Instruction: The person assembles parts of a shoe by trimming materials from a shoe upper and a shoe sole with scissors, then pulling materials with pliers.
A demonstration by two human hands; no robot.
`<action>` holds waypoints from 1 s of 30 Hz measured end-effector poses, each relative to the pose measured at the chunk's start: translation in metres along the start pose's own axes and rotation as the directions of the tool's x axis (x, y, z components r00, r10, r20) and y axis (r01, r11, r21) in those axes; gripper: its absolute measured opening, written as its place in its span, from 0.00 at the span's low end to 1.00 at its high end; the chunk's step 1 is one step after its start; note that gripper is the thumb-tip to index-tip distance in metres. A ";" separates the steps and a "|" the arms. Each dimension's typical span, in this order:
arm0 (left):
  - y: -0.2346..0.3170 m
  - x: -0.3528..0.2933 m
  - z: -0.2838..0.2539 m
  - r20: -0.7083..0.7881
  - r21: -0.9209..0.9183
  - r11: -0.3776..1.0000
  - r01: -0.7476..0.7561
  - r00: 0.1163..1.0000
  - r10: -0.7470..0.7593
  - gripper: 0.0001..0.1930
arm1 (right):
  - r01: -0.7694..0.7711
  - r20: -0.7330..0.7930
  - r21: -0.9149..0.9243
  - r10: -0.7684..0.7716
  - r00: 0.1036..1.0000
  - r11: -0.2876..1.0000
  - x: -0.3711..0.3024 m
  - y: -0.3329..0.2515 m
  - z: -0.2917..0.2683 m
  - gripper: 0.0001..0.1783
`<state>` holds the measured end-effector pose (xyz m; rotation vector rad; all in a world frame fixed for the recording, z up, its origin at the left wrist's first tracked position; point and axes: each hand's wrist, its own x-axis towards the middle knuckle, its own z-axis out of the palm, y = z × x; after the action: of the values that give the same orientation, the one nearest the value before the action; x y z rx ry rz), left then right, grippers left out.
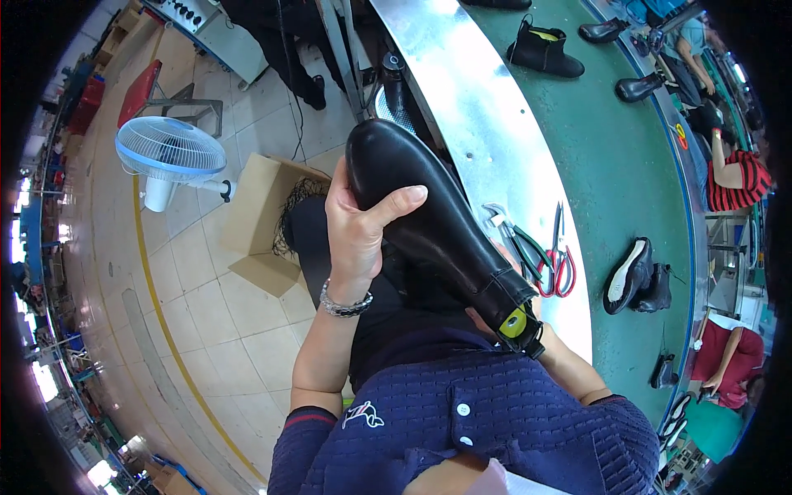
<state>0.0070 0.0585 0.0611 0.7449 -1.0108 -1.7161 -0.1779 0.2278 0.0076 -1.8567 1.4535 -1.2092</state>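
Note:
A black leather ankle boot (429, 210) lies slantwise before my body, its rounded toe up and away and its opening low on the right. A bit of yellow-green lining shows at the opening. My left hand (360, 223) is closed round the front of the boot, the thumb lying across its upper. Behind the shaft is my right hand (508, 257), mostly covered by the boot, with only parts of its fingers showing around it. Close by on the metal bench lie pincers with green handles (522, 241) and scissors with red handles (564, 266).
The curved metal bench (487, 124) runs along my right. Beyond it, a green conveyor belt (594, 157) carries several dark boots, including an upright one (545, 51). A cardboard box (262, 219) and a white-blue fan (170, 153) stand left. Other people sit at far right.

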 end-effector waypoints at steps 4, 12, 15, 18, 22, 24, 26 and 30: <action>-0.010 0.010 0.007 -0.123 0.029 0.996 -0.086 0.988 0.089 0.19 | -0.087 0.065 -0.065 0.091 0.994 0.994 -0.010 0.007 0.003 0.34; 0.006 0.019 -0.015 0.070 -0.158 0.986 -0.055 0.995 0.067 0.31 | -0.208 0.109 0.974 0.621 0.777 0.089 0.008 -0.003 -0.005 0.38; -0.010 0.024 -0.009 0.346 -0.433 0.879 0.199 0.937 -0.042 0.27 | -0.150 0.456 0.835 0.514 0.727 -0.530 0.006 0.014 0.008 0.42; -0.031 0.024 -0.002 0.321 -0.447 0.847 0.286 0.936 -0.146 0.23 | -0.022 0.540 0.428 0.237 0.808 -0.904 0.003 0.023 0.030 0.37; -0.032 0.018 0.008 0.246 -0.345 0.910 0.230 0.958 -0.149 0.20 | -0.006 0.456 0.457 0.229 0.860 -0.890 -0.003 0.026 0.040 0.32; -0.034 0.014 0.015 0.217 -0.345 0.912 0.220 0.965 -0.150 0.20 | -0.007 0.443 0.472 0.230 0.867 -0.882 -0.010 0.037 0.044 0.32; -0.037 0.009 0.017 0.153 -0.269 0.950 0.161 0.981 -0.123 0.21 | -0.013 0.425 0.508 0.238 0.873 -0.861 -0.013 0.042 0.049 0.32; -0.043 0.004 0.020 0.096 -0.199 0.976 0.092 0.993 -0.074 0.20 | -0.006 0.418 0.525 0.252 0.873 -0.851 -0.012 0.043 0.052 0.32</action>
<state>-0.0297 0.0681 0.0321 0.5904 -0.8568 -1.9057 -0.1557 0.2187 -0.0561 0.4450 -0.1941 -1.2977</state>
